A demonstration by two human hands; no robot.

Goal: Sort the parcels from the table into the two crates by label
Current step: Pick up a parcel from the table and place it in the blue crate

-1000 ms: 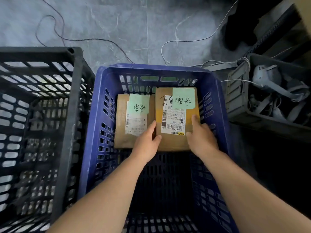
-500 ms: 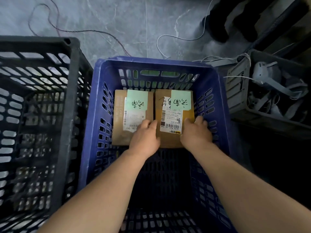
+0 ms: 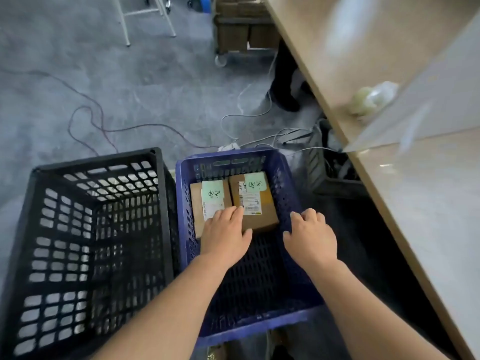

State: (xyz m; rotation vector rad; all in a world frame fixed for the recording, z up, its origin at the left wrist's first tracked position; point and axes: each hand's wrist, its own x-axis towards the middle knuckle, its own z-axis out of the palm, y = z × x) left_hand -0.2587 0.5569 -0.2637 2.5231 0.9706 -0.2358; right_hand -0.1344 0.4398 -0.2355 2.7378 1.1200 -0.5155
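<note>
On the grey, mottled floor (image 3: 109,81) stand two lattice-walled plastic crates, side by side and touching. The black crate (image 3: 88,178) on the left is the taller, with wide rectangular slots; the blue crate (image 3: 285,178) on the right has finer perforations and a dark grid bottom. Along the right runs the bench (image 3: 324,48), a smooth pale slab with a light wooden edge, carrying a crumpled translucent bag (image 3: 374,96). Thin cables (image 3: 88,113) loop across the floor beyond the crates.

Two flat brown cardboard parcels lie side by side at the far end of the blue crate: the left parcel (image 3: 196,203) and the right parcel (image 3: 267,214), each with a white printed barcode label and a pale green handwritten note.

The left hand (image 3: 226,235) rests flat, fingers straight, across the near edges of both parcels, holding nothing. The right hand (image 3: 310,236) hovers over the crate's right wall, fingers loosely bent and empty.
</note>
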